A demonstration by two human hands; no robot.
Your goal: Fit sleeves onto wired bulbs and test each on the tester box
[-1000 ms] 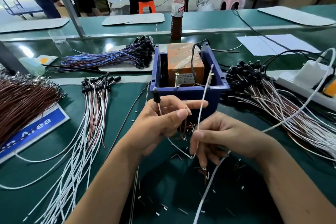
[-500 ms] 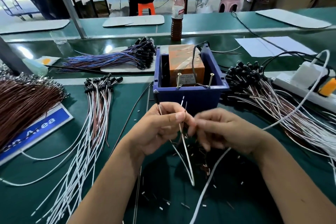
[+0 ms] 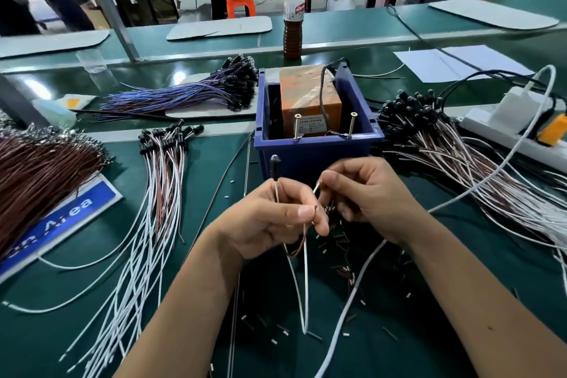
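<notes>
My left hand [image 3: 276, 221] pinches a wired bulb; its black bulb head [image 3: 274, 166] sticks up above my fingers and its white and brown leads [image 3: 305, 285] hang in a loop below. My right hand [image 3: 365, 196] pinches the upper end of one lead just right of my left thumb. Behind both hands stands the tester box [image 3: 316, 156], a blue bin holding an orange unit [image 3: 310, 101] with two upright screws [image 3: 297, 127] at its front rim. Small sleeves [image 3: 337, 239] lie scattered on the green mat beneath my hands.
A bundle of sleeved white-and-brown bulbs [image 3: 162, 181] lies left; a larger pile [image 3: 445, 144] right. Blue-wired bulbs [image 3: 190, 92] sit behind left, brown wires [image 3: 40, 172] far left. A bottle [image 3: 293, 24], a white power strip [image 3: 515, 129] and papers [image 3: 454, 63] stand behind.
My right hand lowered the white lead from the tester screw and moved to my left hand. Both hands now pinch the leads close together, slightly higher than before.
</notes>
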